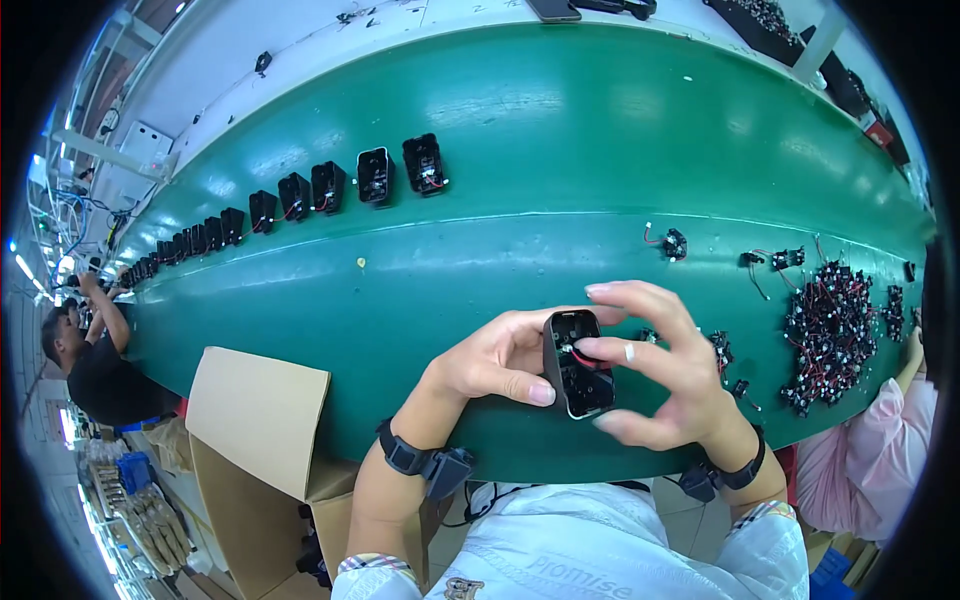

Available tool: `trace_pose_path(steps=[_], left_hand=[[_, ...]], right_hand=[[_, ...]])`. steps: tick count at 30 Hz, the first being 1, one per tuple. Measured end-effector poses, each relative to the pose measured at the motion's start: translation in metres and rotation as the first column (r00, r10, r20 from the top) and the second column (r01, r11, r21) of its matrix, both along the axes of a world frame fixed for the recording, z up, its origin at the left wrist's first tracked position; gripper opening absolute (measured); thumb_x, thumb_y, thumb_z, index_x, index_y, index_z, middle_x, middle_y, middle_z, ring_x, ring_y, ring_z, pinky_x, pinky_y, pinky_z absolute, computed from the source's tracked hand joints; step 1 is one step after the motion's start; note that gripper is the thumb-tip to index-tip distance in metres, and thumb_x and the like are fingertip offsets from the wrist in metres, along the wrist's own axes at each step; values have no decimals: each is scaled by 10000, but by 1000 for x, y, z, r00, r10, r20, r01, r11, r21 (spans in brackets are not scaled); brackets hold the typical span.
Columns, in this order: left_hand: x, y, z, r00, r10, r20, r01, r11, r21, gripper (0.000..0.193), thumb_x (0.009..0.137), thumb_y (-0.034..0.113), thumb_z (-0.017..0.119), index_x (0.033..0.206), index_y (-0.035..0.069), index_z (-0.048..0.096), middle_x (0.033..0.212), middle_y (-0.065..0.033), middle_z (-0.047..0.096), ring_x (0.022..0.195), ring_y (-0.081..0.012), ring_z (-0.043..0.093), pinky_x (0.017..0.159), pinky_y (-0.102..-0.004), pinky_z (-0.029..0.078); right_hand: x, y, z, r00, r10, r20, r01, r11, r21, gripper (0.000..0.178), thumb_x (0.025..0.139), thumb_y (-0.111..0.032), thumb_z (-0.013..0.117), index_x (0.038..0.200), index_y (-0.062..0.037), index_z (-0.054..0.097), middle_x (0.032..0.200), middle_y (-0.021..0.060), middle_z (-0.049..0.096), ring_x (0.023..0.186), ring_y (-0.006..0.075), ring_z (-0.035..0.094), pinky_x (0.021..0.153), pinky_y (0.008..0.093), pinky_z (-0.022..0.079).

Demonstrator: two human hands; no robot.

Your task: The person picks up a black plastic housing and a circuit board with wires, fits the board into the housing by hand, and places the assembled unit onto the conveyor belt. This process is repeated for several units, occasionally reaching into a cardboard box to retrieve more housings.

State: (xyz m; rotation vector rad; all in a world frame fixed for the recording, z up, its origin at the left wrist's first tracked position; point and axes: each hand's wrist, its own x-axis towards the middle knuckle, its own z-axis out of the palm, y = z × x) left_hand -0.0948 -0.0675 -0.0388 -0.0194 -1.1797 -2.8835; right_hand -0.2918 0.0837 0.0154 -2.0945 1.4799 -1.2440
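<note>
Single head-worn fisheye, looking steeply down, close over green conveyor belt (pixel 560 150).
</note>
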Motion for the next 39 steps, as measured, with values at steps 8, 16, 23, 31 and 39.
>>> trace_pose_path(steps=[8, 16, 23, 31, 39], left_hand=[[0, -4, -13, 999, -24, 41, 27, 998, -64, 763, 855, 169, 779, 1496, -34, 418, 1401, -118, 549, 1311, -208, 537, 1148, -382, 396], [-5, 3, -10, 998, 49, 26, -47, 997, -57, 707, 879, 149, 776, 1479, -13, 439, 1320, -93, 590, 1229, -179, 578, 1080, -351, 445], [-9, 4, 0, 991, 132, 35, -128, 987, -101, 705, 879, 160, 796, 1473, -23, 462, 1221, -73, 651, 1071, -133, 647, 882, -274, 545], [-4, 9, 0, 1000, -18, 10, 21, 968, -251, 535, 854, 136, 826, 1300, -54, 602, 1057, -38, 688, 905, -73, 644, 813, -232, 537], [-9, 9, 13, 983, 131, 129, -65, 903, -425, 424, 780, 149, 876, 1131, -21, 708, 968, -7, 691, 855, -80, 590, 806, -245, 488]], right_hand=[[13, -2, -14, 978, -97, -184, 86, 994, -68, 533, 629, -240, 881, 1109, -77, 716, 1389, 141, 606, 1214, 379, 604, 971, 466, 534], [8, -5, -13, 996, -54, -69, 55, 998, 16, 467, 653, -181, 852, 1067, -25, 700, 1376, 192, 622, 1223, 389, 623, 996, 471, 527], [-1, -7, -21, 794, -98, 600, -65, 967, 245, 569, 734, -211, 804, 1233, 32, 677, 1348, 245, 622, 1260, 344, 608, 1055, 456, 478], [-4, -8, -20, 975, -12, 224, -32, 981, 192, 370, 755, -162, 803, 1083, 4, 758, 1057, 159, 708, 992, 262, 688, 865, 360, 546], [-3, 3, -20, 977, -200, 79, 208, 973, -98, 325, 728, -30, 848, 1041, -28, 760, 1005, 144, 723, 882, 269, 724, 784, 350, 587]])
